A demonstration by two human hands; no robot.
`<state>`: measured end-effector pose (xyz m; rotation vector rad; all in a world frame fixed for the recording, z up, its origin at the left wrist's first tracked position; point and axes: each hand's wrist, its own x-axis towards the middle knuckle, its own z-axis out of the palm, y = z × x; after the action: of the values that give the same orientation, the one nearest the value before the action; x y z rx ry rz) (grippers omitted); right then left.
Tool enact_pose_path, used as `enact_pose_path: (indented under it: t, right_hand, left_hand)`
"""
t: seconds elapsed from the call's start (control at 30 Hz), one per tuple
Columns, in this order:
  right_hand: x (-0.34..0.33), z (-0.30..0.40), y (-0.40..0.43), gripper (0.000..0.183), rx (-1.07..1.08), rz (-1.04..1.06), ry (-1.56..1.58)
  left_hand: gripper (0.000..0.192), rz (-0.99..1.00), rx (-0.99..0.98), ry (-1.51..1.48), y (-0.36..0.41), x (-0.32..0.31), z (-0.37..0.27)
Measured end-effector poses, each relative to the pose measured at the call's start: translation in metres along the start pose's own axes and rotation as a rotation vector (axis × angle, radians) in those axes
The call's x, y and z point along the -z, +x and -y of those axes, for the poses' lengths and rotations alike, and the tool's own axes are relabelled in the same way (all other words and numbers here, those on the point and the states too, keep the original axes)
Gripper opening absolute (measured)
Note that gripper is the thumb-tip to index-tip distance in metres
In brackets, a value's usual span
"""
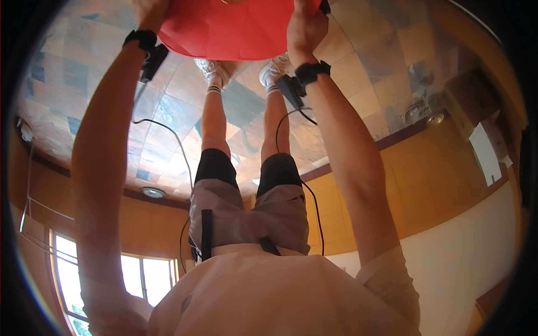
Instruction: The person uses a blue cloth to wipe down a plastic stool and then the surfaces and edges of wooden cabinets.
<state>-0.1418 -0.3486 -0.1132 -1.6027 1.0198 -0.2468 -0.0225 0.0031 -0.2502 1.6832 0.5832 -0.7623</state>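
Note:
A red, smooth-surfaced item with a rounded lower edge (pixel 235 33) spans the top of the view, in front of my shoes; its upper part is cut off, so its kind is unclear. My left hand (pixel 150 11) is at its left edge, with the fingers out of the frame. Curled at the right edge, my right hand (pixel 308 31) grips the item. A small dark part (pixel 324 6) shows beside that hand. Black straps with box-shaped devices, one on the left wrist (pixel 154 63) and one on the right (pixel 291 90), trail black cables.
White laced shoes (pixel 212 69) stand on multicoloured floor tiles (pixel 243 103). Black cables (pixel 178 147) hang near my legs. At the right are glass-like items (pixel 435 119) and a brown box (pixel 473 98) by the wall. A round disc-like object (pixel 153 192) lies near the left skirting.

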Motion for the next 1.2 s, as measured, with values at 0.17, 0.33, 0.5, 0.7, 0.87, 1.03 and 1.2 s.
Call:
enact_pose_path:
  t: [0.17, 0.33, 0.5, 0.7, 0.87, 1.03, 1.2]
  right_hand:
    - [-0.01, 0.007, -0.004, 0.057, -0.008, 0.014, -0.188]
    - [0.004, 0.001, 0.006, 0.059, 0.119, -0.033, -0.219]
    - [-0.005, 0.005, 0.005, 0.058, 0.154, -0.047, -0.189]
    - [-0.003, -0.002, 0.005, 0.058, 0.114, -0.043, -0.273]
    - [-0.006, -0.007, 0.006, 0.058, 0.15, -0.069, -0.308]
    - [-0.004, -0.002, 0.004, 0.058, 0.109, -0.046, -0.246]
    - [-0.005, -0.003, 0.005, 0.057, 0.121, -0.06, -0.274]
  left_hand:
    - [0.07, -0.032, 0.05, 0.065, 0.044, 0.047, 0.036]
    - [0.07, -0.014, 0.052, 0.054, 0.034, 0.001, 0.047]
    - [0.07, -0.046, 0.039, 0.108, 0.028, 0.006, 0.036]
    - [0.069, -0.066, 0.025, 0.159, 0.023, -0.002, 0.03]
    - [0.069, -0.089, 0.011, 0.207, 0.025, -0.006, 0.023]
    - [0.069, -0.108, -0.003, 0.255, 0.017, -0.012, 0.015]
    - [0.069, -0.117, -0.026, 0.296, 0.009, -0.017, 0.005]
